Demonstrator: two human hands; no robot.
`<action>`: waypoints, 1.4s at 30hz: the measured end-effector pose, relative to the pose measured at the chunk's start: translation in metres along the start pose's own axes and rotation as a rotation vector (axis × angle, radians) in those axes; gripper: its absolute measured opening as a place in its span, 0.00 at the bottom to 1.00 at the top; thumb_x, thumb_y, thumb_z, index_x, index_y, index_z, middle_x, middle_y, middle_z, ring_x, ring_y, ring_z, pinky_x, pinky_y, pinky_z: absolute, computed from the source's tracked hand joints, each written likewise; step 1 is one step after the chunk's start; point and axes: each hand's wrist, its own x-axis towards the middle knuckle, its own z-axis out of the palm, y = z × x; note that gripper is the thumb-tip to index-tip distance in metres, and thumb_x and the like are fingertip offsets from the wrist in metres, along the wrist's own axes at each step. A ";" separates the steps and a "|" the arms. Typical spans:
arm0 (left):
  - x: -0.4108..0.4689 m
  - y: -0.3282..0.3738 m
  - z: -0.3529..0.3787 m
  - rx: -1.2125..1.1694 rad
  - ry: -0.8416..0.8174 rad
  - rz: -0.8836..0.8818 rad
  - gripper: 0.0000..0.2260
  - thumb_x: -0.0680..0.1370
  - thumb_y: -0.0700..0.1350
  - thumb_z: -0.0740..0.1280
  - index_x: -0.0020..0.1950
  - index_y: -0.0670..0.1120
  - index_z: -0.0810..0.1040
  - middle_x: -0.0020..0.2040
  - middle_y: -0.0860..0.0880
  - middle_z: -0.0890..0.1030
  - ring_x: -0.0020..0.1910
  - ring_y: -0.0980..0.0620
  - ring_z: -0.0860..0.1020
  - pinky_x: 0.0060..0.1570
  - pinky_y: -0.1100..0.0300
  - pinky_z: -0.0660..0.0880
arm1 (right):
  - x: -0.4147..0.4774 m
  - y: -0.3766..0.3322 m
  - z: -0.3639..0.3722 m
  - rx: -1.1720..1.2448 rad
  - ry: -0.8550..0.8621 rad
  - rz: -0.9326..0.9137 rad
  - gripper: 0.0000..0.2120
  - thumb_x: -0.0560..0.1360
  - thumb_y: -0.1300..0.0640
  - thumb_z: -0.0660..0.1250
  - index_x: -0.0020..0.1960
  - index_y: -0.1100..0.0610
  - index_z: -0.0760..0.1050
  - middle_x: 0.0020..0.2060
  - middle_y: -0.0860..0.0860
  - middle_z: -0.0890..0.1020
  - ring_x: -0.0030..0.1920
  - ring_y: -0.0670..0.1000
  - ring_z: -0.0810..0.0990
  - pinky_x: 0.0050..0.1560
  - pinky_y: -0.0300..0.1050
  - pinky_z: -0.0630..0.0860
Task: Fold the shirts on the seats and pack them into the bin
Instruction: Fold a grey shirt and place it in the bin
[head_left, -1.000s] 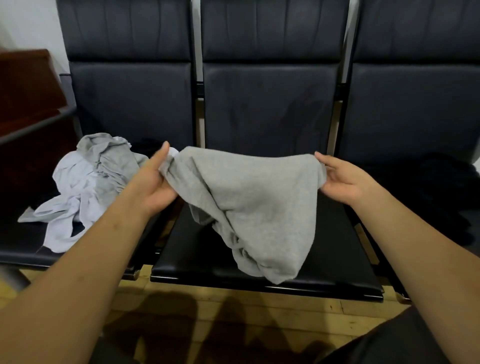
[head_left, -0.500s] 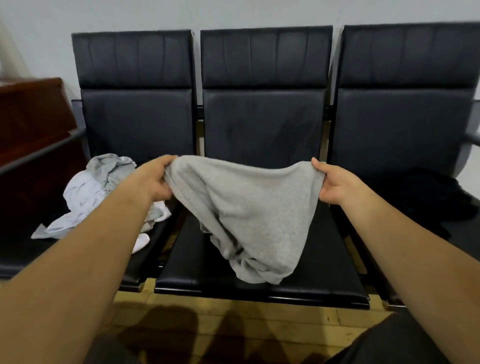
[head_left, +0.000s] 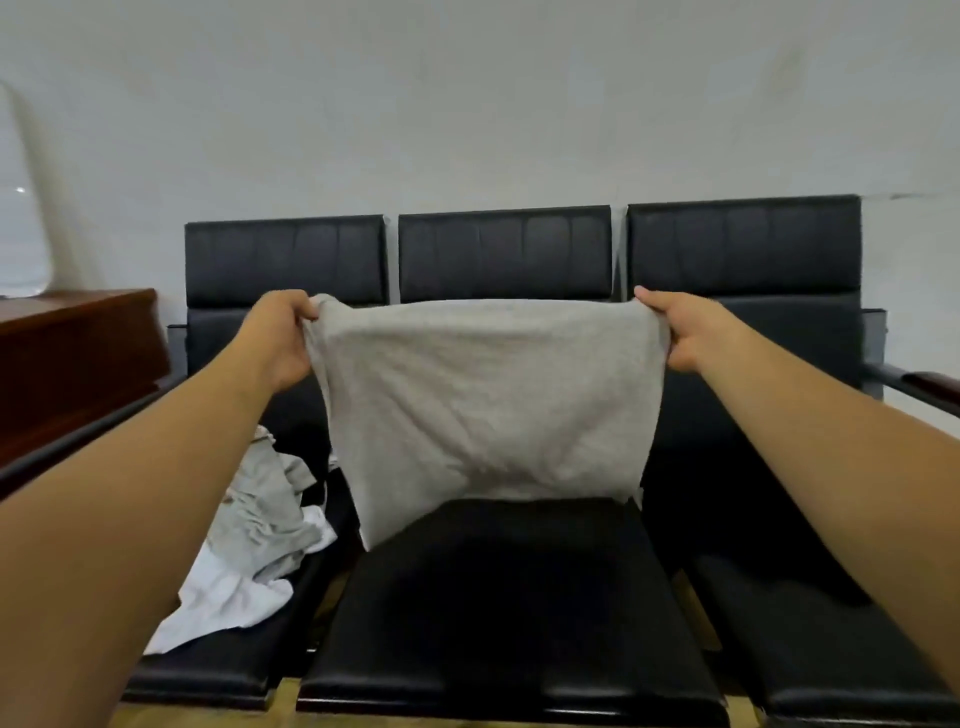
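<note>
A grey shirt (head_left: 483, 410) hangs stretched flat in the air above the middle seat (head_left: 509, 603) of a row of black chairs. My left hand (head_left: 283, 338) grips its upper left corner and my right hand (head_left: 680, 327) grips its upper right corner. The shirt's lower edge hangs just above the seat cushion. A crumpled heap of pale grey and white shirts (head_left: 254, 540) lies on the left seat, partly hidden by my left forearm. No bin is in view.
A dark garment (head_left: 727, 519) lies on the right seat, hard to make out against the black cushion. A brown wooden cabinet (head_left: 72, 358) stands at the left. A chair armrest (head_left: 919, 387) juts out at the far right. A pale wall is behind.
Both hands have lifted the grey shirt up off the middle seat and pulled it taut, so it hangs flat instead of bunched. The view has tilted upward.
</note>
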 end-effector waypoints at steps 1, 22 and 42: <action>-0.003 0.000 0.000 -0.012 -0.026 0.006 0.14 0.76 0.37 0.56 0.56 0.38 0.77 0.47 0.44 0.84 0.46 0.46 0.83 0.47 0.53 0.78 | 0.000 -0.001 -0.003 -0.035 -0.005 0.025 0.14 0.78 0.52 0.71 0.59 0.59 0.81 0.49 0.55 0.87 0.47 0.56 0.86 0.41 0.52 0.83; 0.121 -0.075 0.008 0.363 0.126 -0.061 0.06 0.80 0.35 0.64 0.53 0.37 0.80 0.51 0.41 0.80 0.48 0.44 0.77 0.46 0.49 0.80 | 0.124 0.062 -0.028 -0.161 0.163 0.109 0.07 0.79 0.55 0.70 0.44 0.56 0.75 0.35 0.49 0.76 0.29 0.44 0.68 0.30 0.37 0.64; 0.056 -0.109 -0.036 0.236 0.108 -0.074 0.07 0.82 0.41 0.62 0.49 0.47 0.80 0.40 0.52 0.82 0.41 0.55 0.77 0.43 0.61 0.69 | 0.060 0.114 -0.050 -0.042 0.168 0.050 0.04 0.80 0.56 0.67 0.53 0.56 0.77 0.45 0.52 0.80 0.41 0.48 0.77 0.40 0.43 0.72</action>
